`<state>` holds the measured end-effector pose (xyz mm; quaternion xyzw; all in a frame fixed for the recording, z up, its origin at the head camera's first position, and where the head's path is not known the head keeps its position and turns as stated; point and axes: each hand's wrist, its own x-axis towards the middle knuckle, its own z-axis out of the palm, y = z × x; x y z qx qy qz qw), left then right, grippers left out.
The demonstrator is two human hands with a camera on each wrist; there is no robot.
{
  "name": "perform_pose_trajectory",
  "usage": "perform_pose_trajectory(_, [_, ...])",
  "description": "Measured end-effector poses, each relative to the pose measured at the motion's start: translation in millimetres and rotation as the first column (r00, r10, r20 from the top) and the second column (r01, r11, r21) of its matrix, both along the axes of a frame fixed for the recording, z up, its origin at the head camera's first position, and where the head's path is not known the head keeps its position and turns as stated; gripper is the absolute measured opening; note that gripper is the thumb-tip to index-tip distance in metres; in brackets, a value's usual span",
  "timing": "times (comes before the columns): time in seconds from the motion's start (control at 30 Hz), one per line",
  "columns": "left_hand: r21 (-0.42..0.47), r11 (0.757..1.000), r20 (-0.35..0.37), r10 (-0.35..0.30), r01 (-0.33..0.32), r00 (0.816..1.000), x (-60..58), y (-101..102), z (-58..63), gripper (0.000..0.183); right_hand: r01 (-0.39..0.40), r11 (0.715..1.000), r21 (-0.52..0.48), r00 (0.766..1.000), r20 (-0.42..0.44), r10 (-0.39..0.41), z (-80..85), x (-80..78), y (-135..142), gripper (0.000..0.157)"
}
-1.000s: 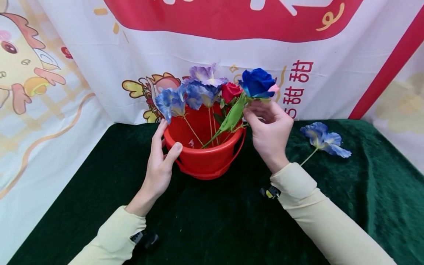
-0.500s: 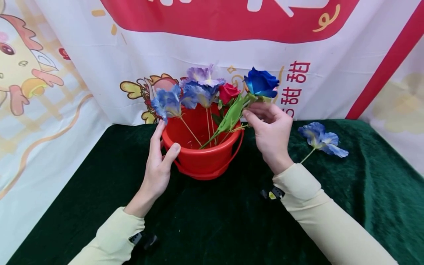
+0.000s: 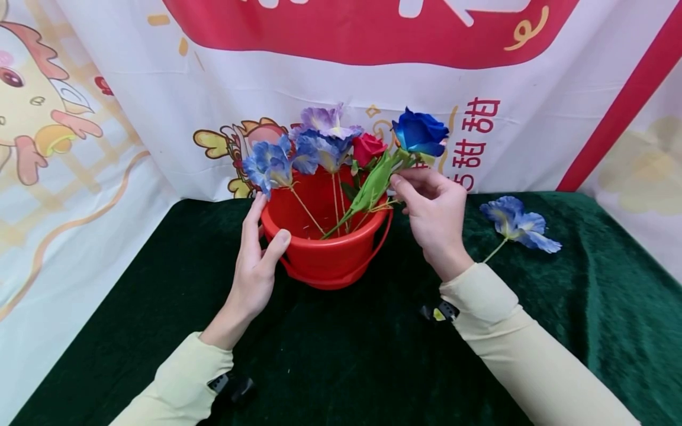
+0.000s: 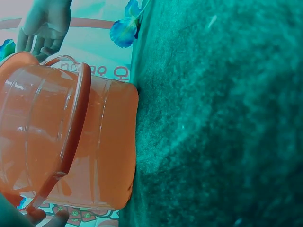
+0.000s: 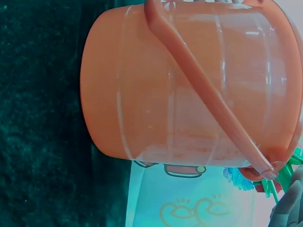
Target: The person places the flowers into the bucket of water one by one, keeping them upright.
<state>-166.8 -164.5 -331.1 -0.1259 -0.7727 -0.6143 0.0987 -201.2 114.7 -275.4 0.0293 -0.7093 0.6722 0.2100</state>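
Observation:
A red bucket (image 3: 325, 263) stands on the green cloth with artificial flowers leaning in it. My left hand (image 3: 253, 269) rests against its left side, fingers fairly straight and thumb at the rim. At the right rim, my right hand (image 3: 438, 219) pinches the blue rose (image 3: 420, 133) just below its bloom, beside a long green leaf (image 3: 373, 183). A red rose (image 3: 367, 149), a purple iris (image 3: 326, 121) and blue irises (image 3: 269, 163) fill the left and middle. The exact pinch point is partly hidden by my fingers.
One loose blue iris (image 3: 519, 223) lies on the green cloth (image 3: 341, 349), right of the bucket. A printed white backdrop (image 3: 256, 83) hangs directly behind the cloth. The bucket's handle (image 5: 208, 94) hangs down across its front.
The blue rose has shifted slightly right and outward from the red rose. My right fingers now sit a little lower beneath its bloom. The left hand stays at the bucket.

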Motion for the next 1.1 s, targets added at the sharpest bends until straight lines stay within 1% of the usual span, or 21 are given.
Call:
perform_pose_trajectory(0.13, [-0.003,1.000,-0.003,0.001,-0.001,1.000,0.1,0.0,-0.5,0.071,0.016,1.000,0.005,1.000,0.016,-0.017,1.3,-0.5,0.1,0.022])
perform_pose_trajectory(0.2, [-0.001,1.000,-0.004,0.001,-0.001,1.000,0.1,0.0,-0.7,0.071,0.012,1.000,0.009,1.000,0.024,-0.012,0.6,-1.1,-0.3,0.021])
perform_pose_trajectory(0.3, [0.005,1.000,-0.003,0.000,0.000,1.000,-0.1,0.0,-1.0,0.071,-0.013,0.998,0.060,0.999,0.046,0.011,-2.9,-2.1,-1.3,0.019])
perform_pose_trajectory(0.4, [0.008,1.000,-0.004,0.000,0.000,1.000,-0.3,0.0,-1.4,0.071,-0.044,0.992,0.118,0.995,0.094,0.033,-6.5,-2.0,-1.7,0.018])
perform_pose_trajectory(0.47, [0.010,1.000,-0.005,0.000,0.000,1.000,-0.4,0.0,-1.6,0.071,-0.061,0.989,0.135,0.990,0.131,0.043,-7.9,-1.6,-1.4,0.019])
perform_pose_trajectory(0.67, [0.013,1.000,-0.006,0.001,-0.001,1.000,-0.5,0.4,-1.7,0.071,-0.119,0.990,0.081,0.975,0.200,0.101,-7.1,0.6,5.0,0.025])
perform_pose_trajectory(0.77, [0.013,1.000,-0.004,0.003,-0.003,1.000,-0.2,0.7,-1.5,0.071,-0.134,0.990,0.049,0.968,0.220,0.120,-6.9,3.0,14.4,0.024])
perform_pose_trajectory(0.87, [0.014,1.000,-0.004,0.004,-0.004,1.000,0.3,0.9,-1.1,0.071,-0.120,0.992,0.031,0.966,0.234,0.109,-7.3,5.7,28.9,0.018])
perform_pose_trajectory(0.93, [0.013,1.000,-0.004,0.008,-0.008,1.000,0.8,1.1,-0.6,0.071,-0.105,0.994,0.038,0.964,0.249,0.092,-7.2,8.2,40.9,0.017])
perform_pose_trajectory(1.0, [0.012,1.000,-0.003,0.011,-0.011,1.000,1.4,1.1,-0.1,0.072,-0.090,0.996,0.027,0.960,0.269,0.079,-7.5,10.6,54.5,0.020])
perform_pose_trajectory(1.1, [0.009,1.000,0.000,0.017,-0.017,1.000,2.3,1.4,0.4,0.072,-0.061,0.998,-0.007,0.952,0.302,0.060,-8.9,13.9,76.1,0.029])
